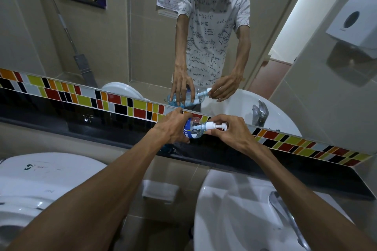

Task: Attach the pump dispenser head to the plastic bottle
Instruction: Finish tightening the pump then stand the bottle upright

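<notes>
Now the plastic bottle (193,128) lies tipped on its side, held up just above the black shelf (224,155) that runs under the mirror (126,32). It is clear and round, with a blue label and blue liquid inside. The pump dispenser head (214,125) is white, hard and shiny, and it sits in the neck of the bottle, pointing toward the white sink (224,206). The left hand (173,128) is wrapped around the fat part of the bottle, fingers curled over the top. The right hand (230,132) pinches the white collar of the pump with thumb and fingertips. The step looks like twisting the pump on tight. To do it well, the left hand should hold the bottle still while the right hand turns the collar straight, not crooked, so the threads catch. The bottle looks smooth and maybe slippery, so a firm squeeze helps, but not so hard that liquid spills out. Behind the shelf runs a strip of bright tiles (122,106) in red, yellow, orange and black.
</notes>
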